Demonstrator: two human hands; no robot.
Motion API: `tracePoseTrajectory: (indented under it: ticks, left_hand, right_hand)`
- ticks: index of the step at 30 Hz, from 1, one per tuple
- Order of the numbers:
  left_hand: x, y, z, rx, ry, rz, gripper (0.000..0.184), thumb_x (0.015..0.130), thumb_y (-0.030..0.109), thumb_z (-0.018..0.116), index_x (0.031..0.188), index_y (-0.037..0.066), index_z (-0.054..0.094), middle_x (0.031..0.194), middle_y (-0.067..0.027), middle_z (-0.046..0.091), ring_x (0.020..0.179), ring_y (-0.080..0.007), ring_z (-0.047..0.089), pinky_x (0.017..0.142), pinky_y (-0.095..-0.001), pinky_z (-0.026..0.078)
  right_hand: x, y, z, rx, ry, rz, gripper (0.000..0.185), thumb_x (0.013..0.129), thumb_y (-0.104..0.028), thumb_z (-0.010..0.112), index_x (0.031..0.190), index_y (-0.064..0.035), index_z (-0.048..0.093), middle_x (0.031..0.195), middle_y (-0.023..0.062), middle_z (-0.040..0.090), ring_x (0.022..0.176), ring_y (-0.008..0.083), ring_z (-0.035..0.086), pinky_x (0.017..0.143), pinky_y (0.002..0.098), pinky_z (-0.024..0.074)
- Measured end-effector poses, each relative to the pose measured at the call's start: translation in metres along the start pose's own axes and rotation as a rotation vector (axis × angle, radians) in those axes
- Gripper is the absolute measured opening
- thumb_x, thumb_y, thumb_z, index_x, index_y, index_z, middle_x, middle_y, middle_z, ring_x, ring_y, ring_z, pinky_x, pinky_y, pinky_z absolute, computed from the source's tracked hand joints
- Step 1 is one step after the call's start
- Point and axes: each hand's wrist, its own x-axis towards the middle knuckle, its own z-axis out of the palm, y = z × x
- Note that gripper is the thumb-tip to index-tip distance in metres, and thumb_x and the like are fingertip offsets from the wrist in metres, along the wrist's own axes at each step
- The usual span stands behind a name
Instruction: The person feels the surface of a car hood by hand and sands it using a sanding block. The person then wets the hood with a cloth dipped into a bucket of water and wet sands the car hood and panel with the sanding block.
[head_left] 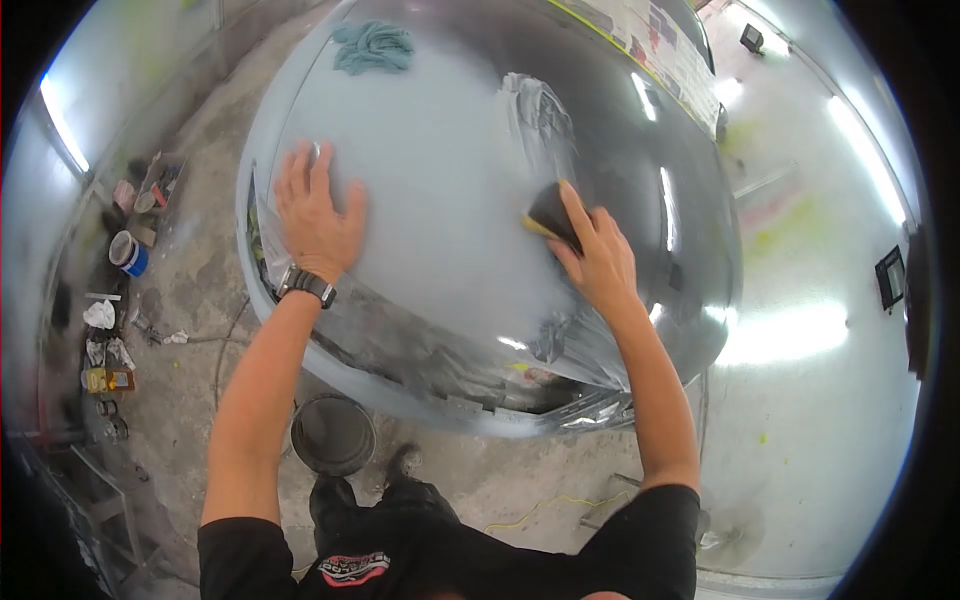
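right hand (pixel 605 258) curled round a dark block (pixel 552 213); left hand (pixel 322 218) spread open on the hood (pixel 430 190), teal cloth (pixel 372 48) beyond it.

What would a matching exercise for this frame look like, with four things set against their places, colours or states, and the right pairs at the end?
1. Left hand
2. Right hand
3. Cloth
4. Bucket

A. Standing on the floor
B. Palm down on the pale panel
C. Teal and bunched up
D. Gripping a dark block with a yellow edge

Pairs: 1-B, 2-D, 3-C, 4-A
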Motion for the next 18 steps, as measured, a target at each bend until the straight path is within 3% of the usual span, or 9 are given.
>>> tracePoseTrajectory:
  ticks: [4,7,9,11,16,18]
  left_hand:
    - [-0.003,0.003,0.004,-0.019,-0.013,-0.039,0.061,0.097,0.033,0.069,0.152,0.009,0.055,0.161,-0.0204,0.045,0.15,-0.0438,0.037,0.123,-0.0566,0.028]
    - [-0.001,0.001,0.001,-0.008,-0.002,-0.036,0.061,0.097,0.033,0.069,0.151,0.009,0.056,0.161,-0.0204,0.045,0.15,-0.0435,0.037,0.122,-0.0566,0.028]
    - [-0.002,-0.002,0.003,-0.019,0.0,-0.031,0.062,0.096,0.035,0.068,0.151,0.009,0.055,0.161,-0.0207,0.045,0.15,-0.0439,0.036,0.124,-0.0582,0.026]
    - [-0.004,-0.005,0.002,-0.064,-0.02,-0.02,0.065,0.096,0.038,0.068,0.152,0.01,0.053,0.16,-0.0213,0.044,0.152,-0.0448,0.034,0.126,-0.0611,0.021]
    - [-0.008,0.001,0.001,-0.008,-0.006,0.002,0.061,0.098,0.035,0.068,0.152,0.01,0.055,0.161,-0.0203,0.045,0.151,-0.0427,0.038,0.123,-0.0574,0.027]
    - [-0.003,-0.001,0.003,-0.001,0.004,0.013,0.061,0.099,0.036,0.068,0.153,0.011,0.054,0.161,-0.0204,0.045,0.15,-0.0425,0.039,0.123,-0.0587,0.027]
  right_hand:
    - [0.094,0.016,0.015,-0.024,0.079,-0.019,0.073,0.094,-0.039,0.074,0.16,-0.0273,0.045,0.11,0.0159,0.062,0.103,0.0366,0.066,0.085,0.0487,0.0563]
    - [0.199,0.02,0.037,-0.019,0.103,0.139,0.072,0.097,-0.042,0.071,0.161,-0.0263,0.043,0.118,0.0172,0.064,0.111,0.0387,0.066,0.092,0.0495,0.055]
    - [0.221,0.014,0.04,-0.039,0.066,0.266,0.071,0.098,-0.043,0.068,0.162,-0.0248,0.043,0.123,0.0183,0.065,0.115,0.0406,0.066,0.095,0.0489,0.054]
    - [0.184,0.014,0.038,-0.009,0.101,0.133,0.071,0.098,-0.041,0.069,0.162,-0.0251,0.042,0.122,0.0182,0.065,0.114,0.0396,0.065,0.095,0.0483,0.0539]
    - [-0.033,-0.005,0.005,-0.069,0.095,-0.142,0.08,0.09,-0.035,0.078,0.162,-0.0258,0.042,0.115,0.0187,0.063,0.099,0.0383,0.065,0.081,0.0495,0.054]
    - [-0.096,-0.017,-0.001,-0.012,0.073,-0.122,0.085,0.087,-0.033,0.081,0.163,-0.0249,0.042,0.112,0.018,0.063,0.099,0.0386,0.065,0.079,0.0487,0.0539]
